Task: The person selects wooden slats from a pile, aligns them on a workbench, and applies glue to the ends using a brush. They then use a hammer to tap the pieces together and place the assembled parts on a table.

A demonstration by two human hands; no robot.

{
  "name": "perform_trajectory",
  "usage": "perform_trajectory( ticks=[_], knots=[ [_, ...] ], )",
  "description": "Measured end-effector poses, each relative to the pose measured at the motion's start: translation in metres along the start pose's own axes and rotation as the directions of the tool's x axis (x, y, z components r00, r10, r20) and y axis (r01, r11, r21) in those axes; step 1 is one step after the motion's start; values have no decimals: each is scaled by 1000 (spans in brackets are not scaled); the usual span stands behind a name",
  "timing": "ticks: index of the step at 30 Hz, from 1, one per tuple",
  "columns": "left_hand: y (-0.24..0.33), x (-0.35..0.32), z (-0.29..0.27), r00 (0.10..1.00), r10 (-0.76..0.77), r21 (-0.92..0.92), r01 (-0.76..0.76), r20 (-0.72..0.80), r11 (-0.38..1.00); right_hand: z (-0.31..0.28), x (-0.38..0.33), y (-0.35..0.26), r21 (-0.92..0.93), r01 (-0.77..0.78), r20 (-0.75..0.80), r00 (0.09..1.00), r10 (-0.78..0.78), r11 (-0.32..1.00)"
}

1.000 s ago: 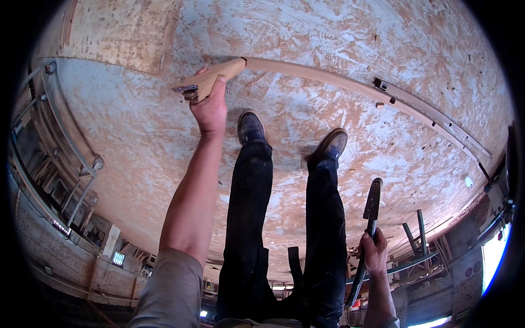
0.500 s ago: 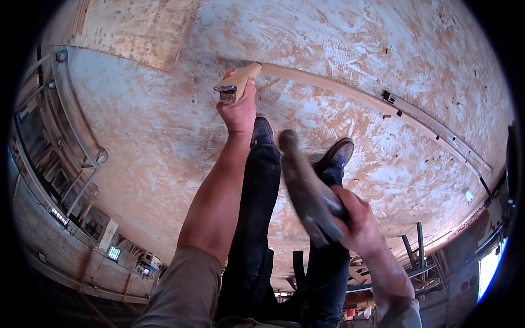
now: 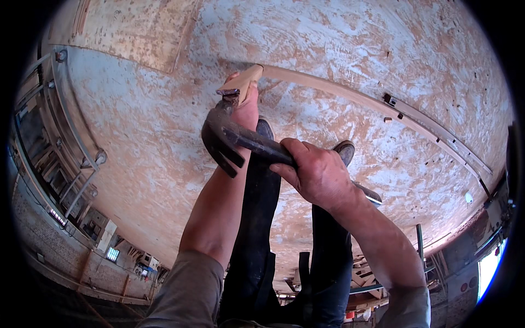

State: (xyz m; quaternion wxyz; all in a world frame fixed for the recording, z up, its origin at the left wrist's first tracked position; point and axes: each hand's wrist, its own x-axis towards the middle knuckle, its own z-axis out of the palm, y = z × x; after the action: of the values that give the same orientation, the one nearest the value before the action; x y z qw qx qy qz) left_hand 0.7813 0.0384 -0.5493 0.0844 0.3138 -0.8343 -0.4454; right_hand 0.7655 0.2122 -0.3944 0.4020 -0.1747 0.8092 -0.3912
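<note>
My left hand [image 3: 250, 105] is closed round a pale wooden piece [image 3: 249, 79], with a dark, ragged-looking bit [image 3: 228, 93] at its near end. A dark claw hammer [image 3: 257, 143] lies across my left wrist in view, its striking face at or very near that end; whether they touch I cannot tell. Wrapped round the hammer's handle is my right hand [image 3: 322, 172]; the butt of the handle sticks out beyond it to the right. From the wooden piece's far corner a long pale strip [image 3: 328, 85] runs off to the right; I cannot tell if the two are joined.
My shoes [image 3: 344, 150] stand on a blotchy, pale-stained floor [image 3: 437, 65]. Beside the strip lies a narrow rail [image 3: 437, 128] with dark fittings. A board [image 3: 131, 33] lies at the far left, a metal rack on wheels [image 3: 82, 175] at the left, timber offcuts [image 3: 363, 279] at the near right.
The hammer has swung up and left from beside my right leg to the near end of the wooden piece. My left hand has barely moved.
</note>
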Motion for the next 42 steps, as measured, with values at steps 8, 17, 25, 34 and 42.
perform_trajectory(
  ticks=[8, 17, 25, 34, 42],
  knots=[
    [-3, 2, 2, 1000, -11, 0, 11, 1, 1000, -9, 9, -4, -135, -86, 91, 991, 99, 987],
    [-7, 2, 4, 999, 44, 44, -45, 2, 998, -5, 11, -1, -149, 21, 47, 999, -14, 989],
    [2, 2, 2, 991, -107, -43, 111, 80, 993, -10, 16, 0, -195, -72, 119, 988, 97, 978],
    [-11, 1, 4, 996, -62, -5, 62, 58, 998, -10, 17, 0, -227, 4, 117, 993, 23, 974],
    [-6, 0, 5, 996, -76, -61, 79, 46, 995, -12, 15, 9, -185, 50, 105, 994, -31, 981]
  ],
)
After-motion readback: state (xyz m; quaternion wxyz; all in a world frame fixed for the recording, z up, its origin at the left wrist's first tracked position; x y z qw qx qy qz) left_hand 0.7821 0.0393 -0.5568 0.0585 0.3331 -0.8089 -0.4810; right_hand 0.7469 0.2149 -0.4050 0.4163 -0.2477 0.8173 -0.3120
